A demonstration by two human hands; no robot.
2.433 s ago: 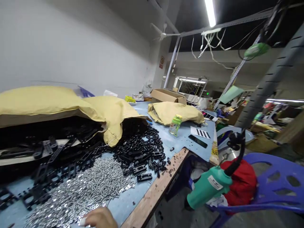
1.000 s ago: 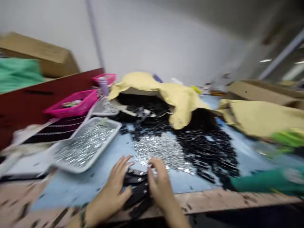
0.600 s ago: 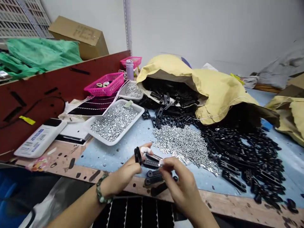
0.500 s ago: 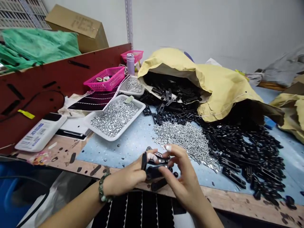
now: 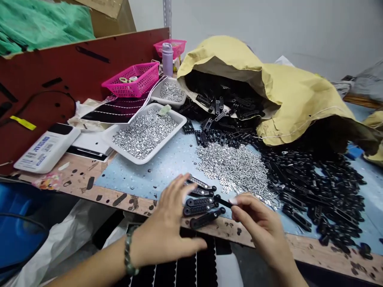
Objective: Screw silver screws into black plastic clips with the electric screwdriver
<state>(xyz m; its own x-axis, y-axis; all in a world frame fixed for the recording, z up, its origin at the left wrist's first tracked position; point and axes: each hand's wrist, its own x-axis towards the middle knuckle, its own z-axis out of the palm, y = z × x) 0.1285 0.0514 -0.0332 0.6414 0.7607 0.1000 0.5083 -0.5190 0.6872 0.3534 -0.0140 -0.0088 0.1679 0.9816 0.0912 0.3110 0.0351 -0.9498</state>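
My left hand (image 5: 161,231) is open, its fingers spread beside a small group of long black plastic pieces (image 5: 199,208) at the table's near edge. Several of these pieces lie side by side, and each has a rounded knob at one end. A narrow black strip (image 5: 223,201) is pinched between the thumb and fingers of my right hand (image 5: 261,227); its far end reaches the group. Whether the strip is joined to the pieces I cannot tell. Beyond my hands lies a heap of silver screws and nuts (image 5: 236,167).
White trays of small metal parts (image 5: 179,126) stand at centre left, near a white scale (image 5: 48,148). Loose black parts (image 5: 317,191) cover the right side, below yellow sacks (image 5: 299,95). Pink baskets (image 5: 143,81) and a purple bottle (image 5: 167,59) stand behind.
My left hand has drawn back from the pieces and spread its fingers. My right hand has moved right with the black strip, which was around my left fingers. The view has tilted down.
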